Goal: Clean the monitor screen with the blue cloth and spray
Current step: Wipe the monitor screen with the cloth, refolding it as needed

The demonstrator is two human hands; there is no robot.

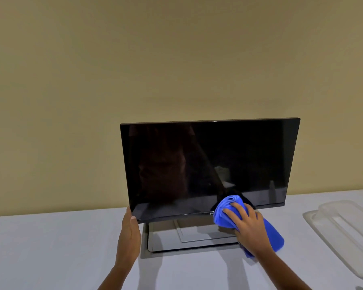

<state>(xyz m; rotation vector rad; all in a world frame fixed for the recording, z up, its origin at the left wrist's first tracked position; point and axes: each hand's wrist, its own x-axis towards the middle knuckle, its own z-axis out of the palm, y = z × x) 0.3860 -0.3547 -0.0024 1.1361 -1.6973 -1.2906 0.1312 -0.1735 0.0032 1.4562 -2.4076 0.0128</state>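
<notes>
A black monitor (208, 164) stands on a flat rectangular base (176, 241) on the white table, its dark screen switched off. My right hand (246, 223) presses a bunched blue cloth (224, 210) against the bottom edge of the screen, right of centre; the cloth's loose end hangs down past my wrist. My left hand (128, 231) holds the monitor's lower left corner, thumb on the front bezel. No spray bottle is in view.
A clear plastic tray or lid (344, 231) lies on the table (50, 248) at the right edge. A plain beige wall (155, 59) rises directly behind the monitor.
</notes>
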